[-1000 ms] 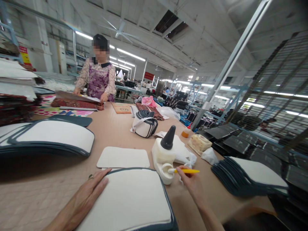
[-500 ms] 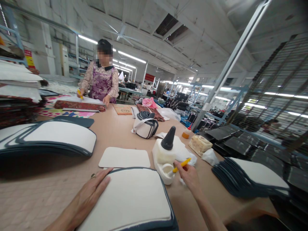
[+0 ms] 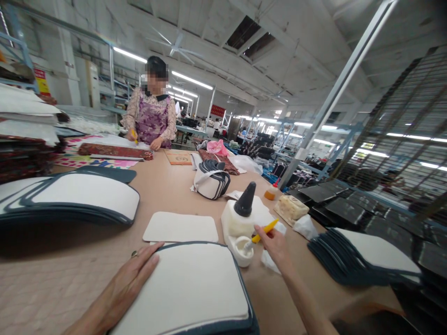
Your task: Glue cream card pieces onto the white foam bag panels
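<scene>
My left hand [image 3: 134,274] lies flat, fingers stretched, along the left edge of a stack of white panels with dark blue borders [image 3: 195,284]. In my right hand [image 3: 274,244] is a brush with a yellow handle [image 3: 266,229], pinched between thumb and fingers. Its pale tip dips into the small round cup at the front of a white glue bottle [image 3: 228,228], which has a black cone cap [image 3: 245,200]. Whitish stuff shows inside that cup. Just beyond the stack lies a loose white panel [image 3: 180,226].
More bordered panels are piled at the left [image 3: 87,195] and right [image 3: 370,256]. A strapped bundle [image 3: 211,180], a small bottle of amber liquid [image 3: 270,192] and a yellowish block [image 3: 290,208] stand farther back. Across the table a co-worker [image 3: 153,111] holds a yellow tool.
My right hand has risen slightly with the brush, whose tip remains in the cup. My left hand stays on the stack. The co-worker's hand with the yellow tool has shifted right.
</scene>
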`<state>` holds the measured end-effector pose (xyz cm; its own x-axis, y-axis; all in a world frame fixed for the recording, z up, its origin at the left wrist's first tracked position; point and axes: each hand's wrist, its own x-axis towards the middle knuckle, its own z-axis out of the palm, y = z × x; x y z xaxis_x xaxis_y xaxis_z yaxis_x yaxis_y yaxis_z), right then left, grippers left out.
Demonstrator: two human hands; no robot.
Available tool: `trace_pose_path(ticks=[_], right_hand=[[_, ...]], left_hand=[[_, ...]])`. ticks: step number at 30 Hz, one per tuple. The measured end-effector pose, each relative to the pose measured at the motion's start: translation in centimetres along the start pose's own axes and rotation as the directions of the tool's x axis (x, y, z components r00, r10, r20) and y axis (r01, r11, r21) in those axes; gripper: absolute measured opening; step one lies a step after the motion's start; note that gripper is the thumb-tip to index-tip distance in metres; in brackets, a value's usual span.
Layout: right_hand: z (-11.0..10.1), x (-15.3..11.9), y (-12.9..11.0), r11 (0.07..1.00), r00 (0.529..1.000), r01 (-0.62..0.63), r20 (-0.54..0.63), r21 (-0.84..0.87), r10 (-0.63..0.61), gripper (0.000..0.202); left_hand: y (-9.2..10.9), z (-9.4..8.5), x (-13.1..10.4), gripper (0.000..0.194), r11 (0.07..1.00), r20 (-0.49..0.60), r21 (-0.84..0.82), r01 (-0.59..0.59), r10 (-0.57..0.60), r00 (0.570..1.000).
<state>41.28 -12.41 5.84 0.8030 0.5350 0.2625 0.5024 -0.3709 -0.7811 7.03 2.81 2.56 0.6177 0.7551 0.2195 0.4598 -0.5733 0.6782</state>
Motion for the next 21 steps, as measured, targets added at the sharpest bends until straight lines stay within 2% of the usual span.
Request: trace_pose_path(ticks=[6,11,16,18,21], right_hand=[[0.9,2.2,-0.5,0.999,0.998,0.045,0.055,-0.018,-0.044,0.041],[0.4,1.9,-0.4,0.997,0.999,0.012,0.035,0.078,-0.014,0.037],[0.2,-2.1,1.9,0.937,0.994,-0.094,-0.025,0.335,0.109,0.032],[0.9,-4.3,3.4,0.867,0.986,-0.133,-0.027,0.480,0.166,0.034],[2.3,-7.0,5.1,0.701,0.966,-0.185,-0.005,0.689,0.260,0.040]], left_hand=[[-0.1,0.1,-0.1,0.047,1.000,-0.012,-0.013,-0.010,0.010,1.000],[-0.2,0.1,0.0,0.044,0.999,-0.030,-0.020,-0.026,0.026,0.999],[0.1,0.0,0.0,0.046,1.000,-0.009,-0.016,0.002,-0.002,1.000],[0.1,0.0,0.0,0.046,1.000,0.004,-0.017,0.013,-0.013,1.000],[0.1,0.1,-0.1,0.045,1.000,-0.003,-0.029,0.001,-0.001,1.000]])
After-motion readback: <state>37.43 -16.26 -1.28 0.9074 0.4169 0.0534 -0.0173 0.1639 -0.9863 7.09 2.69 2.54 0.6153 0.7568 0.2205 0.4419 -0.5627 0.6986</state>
